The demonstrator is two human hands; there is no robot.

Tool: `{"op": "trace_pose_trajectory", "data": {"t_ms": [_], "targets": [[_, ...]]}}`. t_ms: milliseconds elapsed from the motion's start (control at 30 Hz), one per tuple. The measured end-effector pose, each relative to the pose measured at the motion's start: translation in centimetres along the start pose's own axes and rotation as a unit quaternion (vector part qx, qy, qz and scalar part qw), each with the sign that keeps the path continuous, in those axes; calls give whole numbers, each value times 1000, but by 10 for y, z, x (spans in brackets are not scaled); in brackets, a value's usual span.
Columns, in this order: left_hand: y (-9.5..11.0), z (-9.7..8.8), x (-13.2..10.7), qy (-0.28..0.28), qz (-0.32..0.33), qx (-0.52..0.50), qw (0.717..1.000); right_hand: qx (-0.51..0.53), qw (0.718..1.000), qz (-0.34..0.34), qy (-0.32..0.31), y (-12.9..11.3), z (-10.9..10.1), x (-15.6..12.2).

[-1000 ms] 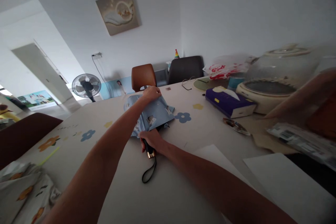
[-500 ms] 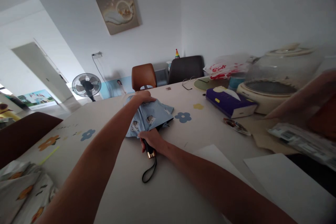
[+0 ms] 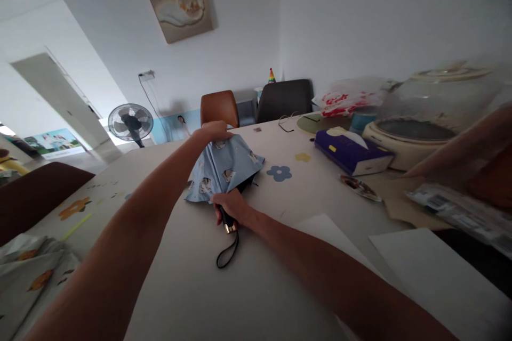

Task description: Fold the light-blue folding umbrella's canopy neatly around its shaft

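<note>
Reference is the orange-brown chair (image 3: 219, 108), facing you across the white, flower-printed tabletop (image 3: 184, 287). Grey-white wall (image 3: 240, 5) right behind it; second wall (image 3: 380, 10) meets that one at a corner, right of the chair. Canvas picture (image 3: 180, 3) hangs above the chair, slightly left, tilted in your view. Black chair (image 3: 286, 100) just right of it. To its left: blue panel (image 3: 174, 129) low at the wall, then fan (image 3: 130, 121), outlet (image 3: 147, 74) higher up. Well left of it you've got a grey door (image 3: 60, 98), pale floor (image 3: 100, 154), photo panel (image 3: 55, 143). Dark brown chair back (image 3: 40, 192): left of it, nearer you. Light's dim, brighter far left of the reference chair.
</note>
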State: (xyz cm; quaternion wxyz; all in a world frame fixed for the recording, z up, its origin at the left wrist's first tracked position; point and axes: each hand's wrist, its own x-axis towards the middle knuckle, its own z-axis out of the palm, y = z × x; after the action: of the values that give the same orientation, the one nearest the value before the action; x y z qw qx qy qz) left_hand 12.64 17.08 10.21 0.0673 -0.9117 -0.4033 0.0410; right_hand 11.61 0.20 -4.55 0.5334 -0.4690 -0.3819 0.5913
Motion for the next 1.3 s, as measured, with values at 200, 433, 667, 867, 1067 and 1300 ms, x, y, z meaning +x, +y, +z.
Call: {"op": "trace_pose_trajectory", "data": {"t_ms": [200, 433, 667, 867, 1067, 1300], "targets": [[-1, -4, 7, -79, 14, -87, 993, 0, 1000, -11, -11, -1, 0, -2], [11, -24, -7, -85, 38, -316, 944, 14, 1000, -3, -4, 1, 1, 2], [12, -32, -6, -16, 25, -386, 922, 11, 1000, -3, 8, -1, 2, 0], [6, -33, 0, 10, 5, -415, 910, -2, 1000, 1, 1, 0, 1, 1], [4, -31, 8, 73, -23, -404, 912, 8, 1000, -12, 2, 2, 1, 2], [-2, -25, 7, 19, 42, -373, 926, 15, 1000, -9, 10, 2, 2, 2]]}}
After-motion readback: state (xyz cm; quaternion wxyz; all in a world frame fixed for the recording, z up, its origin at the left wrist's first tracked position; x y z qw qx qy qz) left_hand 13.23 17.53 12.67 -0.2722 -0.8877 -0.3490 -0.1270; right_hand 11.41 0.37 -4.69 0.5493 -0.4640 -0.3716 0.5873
